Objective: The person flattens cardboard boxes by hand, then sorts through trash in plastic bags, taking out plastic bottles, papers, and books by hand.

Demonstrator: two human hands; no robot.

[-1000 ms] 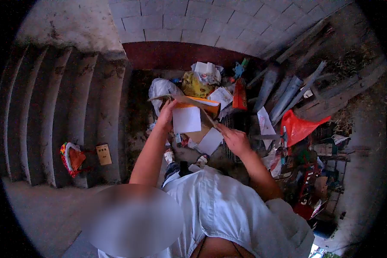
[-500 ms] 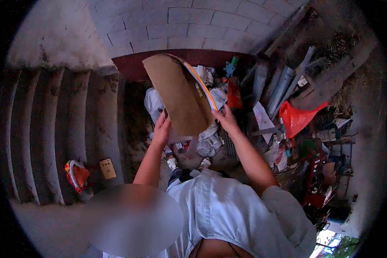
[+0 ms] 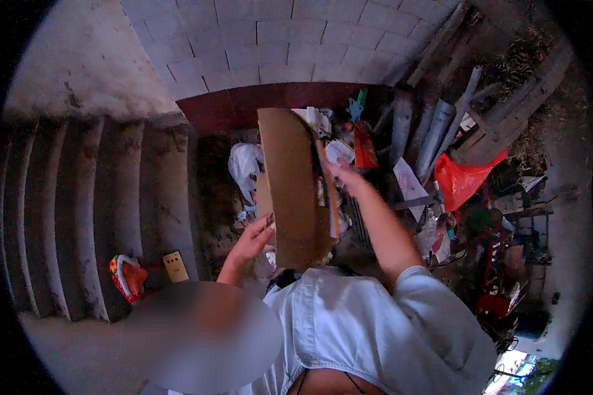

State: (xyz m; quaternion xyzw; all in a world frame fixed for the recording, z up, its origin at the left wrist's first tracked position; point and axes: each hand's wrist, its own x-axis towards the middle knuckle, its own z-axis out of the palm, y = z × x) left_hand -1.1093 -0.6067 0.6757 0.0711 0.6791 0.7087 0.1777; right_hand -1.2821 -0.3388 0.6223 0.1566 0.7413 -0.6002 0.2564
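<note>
A brown, partly folded piece of cardboard (image 3: 295,191) stands upright in front of my body, its broad face toward me. My left hand (image 3: 252,241) is closed on its lower left edge, the fingertips partly hidden. My right hand (image 3: 346,179) is at the upper right side, closed at the edge where a white and orange strip (image 3: 337,214) runs down. Some of the right fingers are blurred. Behind the cardboard, a white plastic bag (image 3: 244,168) shows to the left, and white papers (image 3: 316,120) lie at its top.
Concrete steps (image 3: 122,204) rise on the left, with a colourful bag (image 3: 130,278) and a beige plate with holes (image 3: 175,266). A block wall (image 3: 273,43) stands ahead. Grey pipes (image 3: 435,135), a red plastic bag (image 3: 468,179) and mixed scrap lie to the right.
The cardboard has come down closer to my body and turned more upright. My left hand has moved lower along its edge; my right hand has stayed near the upper right side.
</note>
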